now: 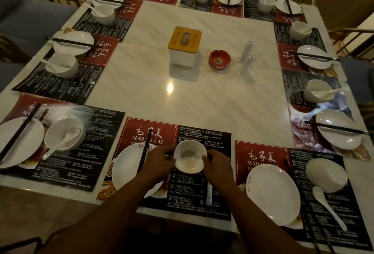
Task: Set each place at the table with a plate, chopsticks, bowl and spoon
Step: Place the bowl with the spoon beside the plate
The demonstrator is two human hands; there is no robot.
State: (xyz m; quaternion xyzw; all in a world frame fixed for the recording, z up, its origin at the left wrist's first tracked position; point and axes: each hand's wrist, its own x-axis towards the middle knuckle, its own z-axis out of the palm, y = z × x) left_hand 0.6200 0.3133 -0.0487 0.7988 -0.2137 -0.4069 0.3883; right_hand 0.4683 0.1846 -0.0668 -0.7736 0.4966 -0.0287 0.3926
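**Gripping the bowl with both hands at the near place**

Clasping a small white ceramic bowl [190, 157] with the left hand [159, 159] on its left rim and the right hand [217, 164] on its right rim, curling fingers round the edge on either side. Holding it mouth up, straight on the near side of the white tissue box with the yellow wooden lid [184, 47], over a red and black paper placemat [153, 132]. Being unable to tell whether resting it on the mat or lifting it clear.

Showing, nearer than the tissue box and a little to its left, a round white plate [125, 168] just beside the bowl, carrying a pair of black chopsticks [145, 150] across its right part. Partly hiding a white ceramic spoon [209, 195] under the right forearm, nearer still than the bowl.

Showing, near and to the right of the tissue box, a second round white plate [273, 191], a white bowl turned mouth down [325, 174] and a long white spoon [327, 207], all lying apart on another placemat.

Showing, just right of the tissue box on the pale marble tabletop [202, 102], a small round red ashtray [219, 59] and, further right, two clear shakers [247, 59].
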